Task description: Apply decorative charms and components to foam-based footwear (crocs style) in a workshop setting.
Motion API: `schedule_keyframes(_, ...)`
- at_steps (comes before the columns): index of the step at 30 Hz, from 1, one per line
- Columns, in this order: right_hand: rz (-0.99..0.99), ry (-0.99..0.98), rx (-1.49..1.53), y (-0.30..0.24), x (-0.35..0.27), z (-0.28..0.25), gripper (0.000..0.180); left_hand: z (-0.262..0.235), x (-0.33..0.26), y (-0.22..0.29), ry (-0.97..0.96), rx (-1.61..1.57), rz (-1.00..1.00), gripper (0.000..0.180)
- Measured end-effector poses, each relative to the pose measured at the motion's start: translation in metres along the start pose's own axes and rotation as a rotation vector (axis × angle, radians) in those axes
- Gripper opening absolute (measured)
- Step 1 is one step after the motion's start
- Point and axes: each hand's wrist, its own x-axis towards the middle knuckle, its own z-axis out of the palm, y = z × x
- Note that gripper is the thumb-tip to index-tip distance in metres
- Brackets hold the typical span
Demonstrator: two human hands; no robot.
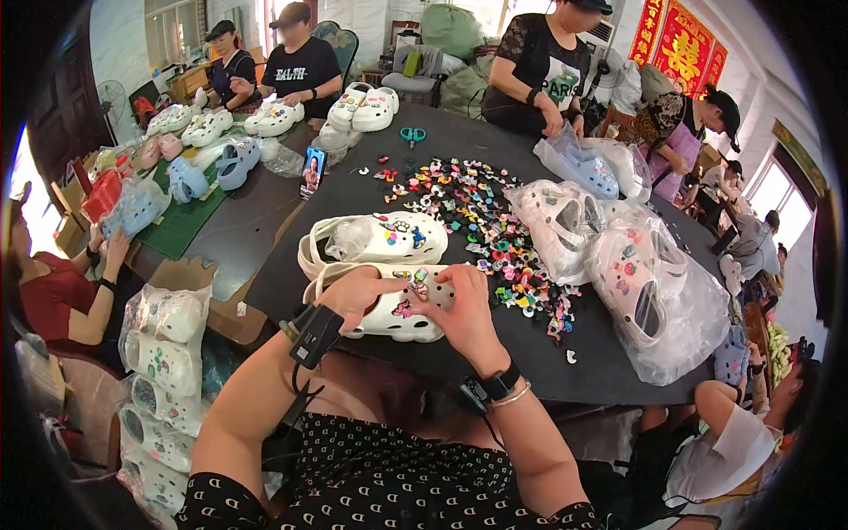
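White clogs at a black surface [521,358], seen from the wearer's head. The nearer white clog [393,327] lies close to the surface's front edge, toe to the right, beside the farther white clog [415,231], whose opening contains clear plastic wrapping [350,240]. The left hand [358,298] extends its index finger to the decorated toe, other fingers curled—whether they pinch a charm cannot be told; the right hand [458,311] has its thumb and fingers parted around the toe, holding it. Clear plastic bags [676,349] at right contain white clogs [623,278]; another bag, behind them, holds a blue clog [594,177]. Loose charms [521,265] spread beyond the hands toward the teal scissors [412,135]. Black surface shows between the right hand and the bags—and along the left, toward the phone [311,174].
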Motion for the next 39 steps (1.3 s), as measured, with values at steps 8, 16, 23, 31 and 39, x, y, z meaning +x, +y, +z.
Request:
schedule_keyframes(8, 0.098, -0.059, -0.089, -0.009, 0.010, 0.008, 0.053, -0.006, 0.003, -0.019, -0.115, -0.090, 0.081, 0.035)
schedule_keyframes(16, 0.018, 0.000, -0.007, -0.006, 0.008, 0.007, 0.030, -0.005, -0.002, -0.022, -0.065, -0.134, 0.116, 0.036)
schedule_keyframes(23, 0.016, 0.243, 0.182, 0.017, 0.011, 0.019, 0.009, 0.002, -0.010, -0.023, -0.032, -0.103, 0.096, 0.041)
schedule_keyframes(31, 0.392, 0.198, 0.615, 0.058, 0.009, -0.018, 0.008, 0.002, -0.009, -0.027, 0.012, -0.065, 0.077, 0.041)
schedule_keyframes(39, 0.264, 0.062, 0.252, 0.013, -0.004, -0.043, 0.025, 0.001, -0.008, -0.027, -0.022, -0.100, 0.059, 0.040)
